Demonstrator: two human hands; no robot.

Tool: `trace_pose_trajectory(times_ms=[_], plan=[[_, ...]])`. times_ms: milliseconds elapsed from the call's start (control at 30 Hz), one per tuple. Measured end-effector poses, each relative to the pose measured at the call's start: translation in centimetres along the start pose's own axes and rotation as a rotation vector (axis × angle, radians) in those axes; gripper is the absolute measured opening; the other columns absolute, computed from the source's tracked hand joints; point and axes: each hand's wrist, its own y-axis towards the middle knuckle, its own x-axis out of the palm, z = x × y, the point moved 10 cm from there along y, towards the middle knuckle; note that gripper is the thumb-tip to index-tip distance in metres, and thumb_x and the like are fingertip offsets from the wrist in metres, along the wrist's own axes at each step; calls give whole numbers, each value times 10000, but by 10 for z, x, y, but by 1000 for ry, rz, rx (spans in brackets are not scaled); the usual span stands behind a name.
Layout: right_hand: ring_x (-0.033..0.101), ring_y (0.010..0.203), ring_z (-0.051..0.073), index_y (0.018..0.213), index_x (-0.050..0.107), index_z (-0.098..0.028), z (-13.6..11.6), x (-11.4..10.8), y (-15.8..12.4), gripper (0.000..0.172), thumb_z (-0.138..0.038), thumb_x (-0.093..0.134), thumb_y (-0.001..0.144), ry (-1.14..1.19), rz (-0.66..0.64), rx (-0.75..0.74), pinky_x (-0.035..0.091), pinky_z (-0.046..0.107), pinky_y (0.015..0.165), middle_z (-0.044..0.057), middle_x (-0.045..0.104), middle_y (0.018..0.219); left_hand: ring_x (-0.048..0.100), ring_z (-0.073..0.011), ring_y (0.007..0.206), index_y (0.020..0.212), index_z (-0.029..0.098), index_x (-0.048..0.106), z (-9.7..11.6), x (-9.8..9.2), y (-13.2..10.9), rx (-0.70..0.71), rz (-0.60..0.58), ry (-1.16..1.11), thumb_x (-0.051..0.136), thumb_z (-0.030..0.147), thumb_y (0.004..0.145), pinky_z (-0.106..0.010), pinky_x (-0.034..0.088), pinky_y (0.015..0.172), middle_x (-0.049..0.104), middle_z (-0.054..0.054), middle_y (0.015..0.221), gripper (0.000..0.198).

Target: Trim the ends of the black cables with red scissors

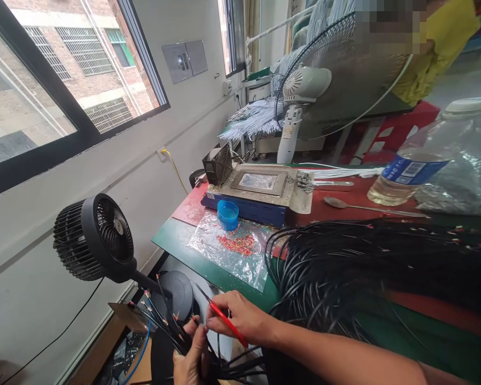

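Observation:
A bunch of black cables (pixel 160 315) with stripped, coloured wire ends is gripped in my left hand (pixel 192 358) at the bottom centre. My right hand (pixel 240 318) holds a pair of red-handled tweezers (pixel 226 321) across the palm, the slim dark tip pointing up and left. The thumb and finger of my right hand come together at a cable beside my left thumb; whether they pinch its wire end is hard to see. A large pile of black cables (pixel 324 272) lies on the table to the right, partly under my right forearm.
A transparent plastic bag (pixel 208 240) bears red and yellow scraps (pixel 238 245) and a blue cup (pixel 227 215). Behind it stands a blue solder pot (pixel 244 206). A spoon (pixel 377 208) and a bottle (pixel 409 166) are at right. Fans (pixel 100 235) stand left and behind; a cardboard box (pixel 92 347) is below.

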Motion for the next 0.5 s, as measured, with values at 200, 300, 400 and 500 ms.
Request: trace_pose_trajectory(times_ms=[200,300,400,500], plan=[[335,528,60,629,562,-121,-19,7,-5,171,-279,610,674,-269,1,-158,234,186,491,-51,400,544,279,8,230,799,185,566,9,17,-13,-58,-93,-146,764,352,433,-129,113,301,581,46,391,449],[310,518,53,575,501,-124,-23,13,-7,213,-274,610,680,-293,-7,-240,211,191,485,-59,362,530,297,0,221,809,183,563,11,19,-16,-43,-116,-143,763,363,428,-127,126,291,602,36,414,466],[298,491,45,542,471,-126,-20,16,-7,199,-220,593,669,-268,1,-266,203,190,469,-67,341,502,283,-17,200,739,168,595,11,21,-14,-13,-168,-53,700,403,521,-130,125,279,466,60,278,338],[301,468,41,550,487,-130,-25,5,-9,170,-211,605,641,-179,65,-241,216,183,455,-75,340,476,283,-31,182,683,206,642,3,23,-7,-66,-223,-68,636,514,539,-131,150,251,395,68,233,340]])
